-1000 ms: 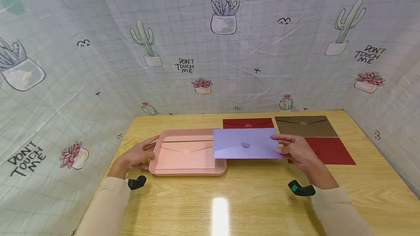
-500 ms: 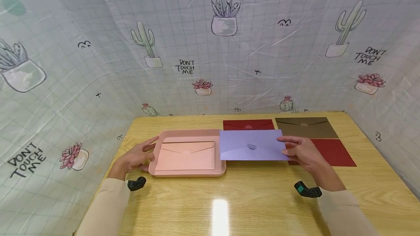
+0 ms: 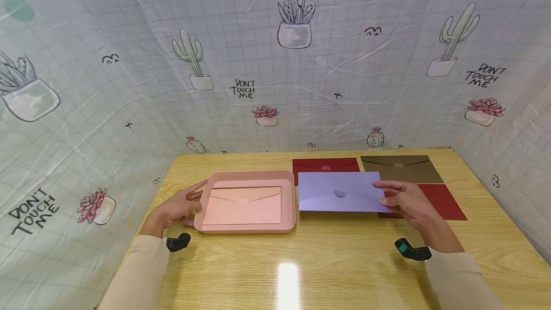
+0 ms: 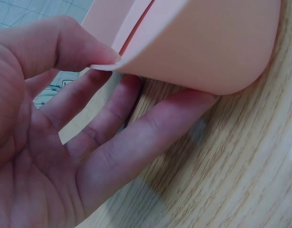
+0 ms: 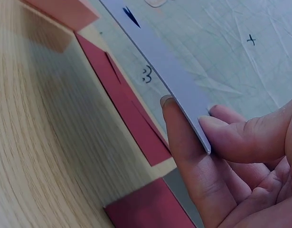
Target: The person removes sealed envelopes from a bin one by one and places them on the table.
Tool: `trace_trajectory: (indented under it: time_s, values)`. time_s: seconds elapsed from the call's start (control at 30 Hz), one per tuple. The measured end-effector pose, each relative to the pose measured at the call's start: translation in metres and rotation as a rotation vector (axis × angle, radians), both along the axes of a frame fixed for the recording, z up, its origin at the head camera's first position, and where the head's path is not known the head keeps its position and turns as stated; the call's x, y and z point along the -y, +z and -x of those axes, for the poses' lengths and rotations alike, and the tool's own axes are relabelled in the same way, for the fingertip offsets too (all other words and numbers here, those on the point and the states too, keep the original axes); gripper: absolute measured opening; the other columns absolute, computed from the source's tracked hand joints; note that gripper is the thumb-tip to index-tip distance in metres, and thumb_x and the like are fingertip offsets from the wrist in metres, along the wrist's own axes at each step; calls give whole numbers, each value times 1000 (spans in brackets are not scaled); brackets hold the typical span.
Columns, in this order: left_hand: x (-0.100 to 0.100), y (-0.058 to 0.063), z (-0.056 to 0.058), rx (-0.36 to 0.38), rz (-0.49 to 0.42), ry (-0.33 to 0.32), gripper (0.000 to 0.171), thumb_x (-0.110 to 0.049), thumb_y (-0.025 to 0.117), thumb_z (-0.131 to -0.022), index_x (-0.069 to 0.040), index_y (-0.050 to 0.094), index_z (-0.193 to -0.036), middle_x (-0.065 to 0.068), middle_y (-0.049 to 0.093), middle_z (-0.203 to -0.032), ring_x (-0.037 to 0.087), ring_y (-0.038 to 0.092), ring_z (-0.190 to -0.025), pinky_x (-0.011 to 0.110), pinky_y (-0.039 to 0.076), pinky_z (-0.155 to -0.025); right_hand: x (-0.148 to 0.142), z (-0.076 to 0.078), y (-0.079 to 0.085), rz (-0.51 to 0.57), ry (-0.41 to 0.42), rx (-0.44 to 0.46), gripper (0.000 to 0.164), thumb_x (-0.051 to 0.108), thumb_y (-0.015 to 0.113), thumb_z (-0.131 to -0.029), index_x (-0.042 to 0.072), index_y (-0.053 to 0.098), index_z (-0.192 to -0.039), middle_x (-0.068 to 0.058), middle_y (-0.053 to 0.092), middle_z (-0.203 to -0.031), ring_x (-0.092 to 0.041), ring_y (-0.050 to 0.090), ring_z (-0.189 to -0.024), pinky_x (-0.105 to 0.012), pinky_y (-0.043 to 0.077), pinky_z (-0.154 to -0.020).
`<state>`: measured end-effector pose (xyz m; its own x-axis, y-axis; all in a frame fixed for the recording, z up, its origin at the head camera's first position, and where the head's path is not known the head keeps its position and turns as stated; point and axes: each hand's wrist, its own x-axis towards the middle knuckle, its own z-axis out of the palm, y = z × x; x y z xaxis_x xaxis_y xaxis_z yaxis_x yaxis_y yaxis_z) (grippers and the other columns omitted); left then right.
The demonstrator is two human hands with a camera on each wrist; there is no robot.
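Right of the tray, held just above the table: one lilac envelope [image 3: 340, 192], flat paper, rectangular, pointed flap closed with a small round seal at centre. The right hand [image 3: 404, 200] pinches its right short edge, thumb on top and fingers [image 5: 183, 142] beneath, as the right wrist view shows. Judged light, thin and fairly stiff for its size, yet easily creased; smooth matte face, likely to slip from a loose pinch. An edge or corner grip, as now, suits it best, clear of the flap.

Beneath and behind it, lying flat on the table: a dark red envelope [image 3: 325, 164] at the back, a second red envelope [image 3: 439, 200] partly under the hand, and an olive-brown envelope [image 3: 401, 169] at the far right. All of like shape and matte stock.

Left of these: one pink tray [image 3: 245, 229], shallow, rounded corners, smooth plastic by its look, holding a pink envelope [image 3: 243, 204] flat, flap side up. The left hand [image 3: 176, 207] grips the tray's left rim, thumb over the lip and fingers [image 4: 136, 142] extended beneath its corner.

Support: wooden table [image 3: 292, 262], pale grain, glossy, with a light reflection. Backdrop: plastic sheeting printed with cacti and lettering.
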<state>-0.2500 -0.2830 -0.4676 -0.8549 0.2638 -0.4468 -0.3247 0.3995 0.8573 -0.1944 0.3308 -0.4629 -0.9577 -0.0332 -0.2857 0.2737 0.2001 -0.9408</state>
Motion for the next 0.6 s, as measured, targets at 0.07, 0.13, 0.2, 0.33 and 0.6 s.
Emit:
trace_trajectory:
  time_s: [0.07,0.13,0.2,0.33,0.6]
  values:
    - [1,-1,0,-1,0,1,97,4,58,-91,-32,13,-169,21,16,-175,33,64,-122,49,64,-76,-3,0,-1,-18,-1,4,44,5,67,-98,15,68,-141,-28,29,-168,-29,50,-129,-21,60,-84]
    - [2,-2,1,-1,0,1,97,4,58,-92,-32,13,-169,21,16,-175,32,65,-121,49,64,-76,-4,0,-1,-31,-1,8,44,5,68,-98,15,68,-140,-28,29,-168,-23,50,-122,-23,60,-82]
    - [2,-2,1,0,-1,2,97,4,58,-92,-32,13,-169,22,16,-174,31,66,-118,49,65,-75,-5,0,-2,-30,-2,11,44,3,67,-98,14,68,-140,-28,28,-168,-26,48,-125,-22,60,-81]
    - [4,-3,1,0,5,4,98,4,59,-92,-34,13,-169,23,17,-174,29,68,-113,47,64,-73,-4,0,-4,-20,-5,11,46,-1,64,-97,10,67,-141,-29,27,-168,-42,36,-143,-19,60,-82]
    - [4,-4,1,7,-12,-5,98,4,59,-93,-34,11,-169,23,16,-174,30,69,-114,48,65,-74,-2,0,-9,-54,-12,26,45,-1,64,-96,8,67,-140,-30,31,-166,-40,40,-139,-23,61,-78]
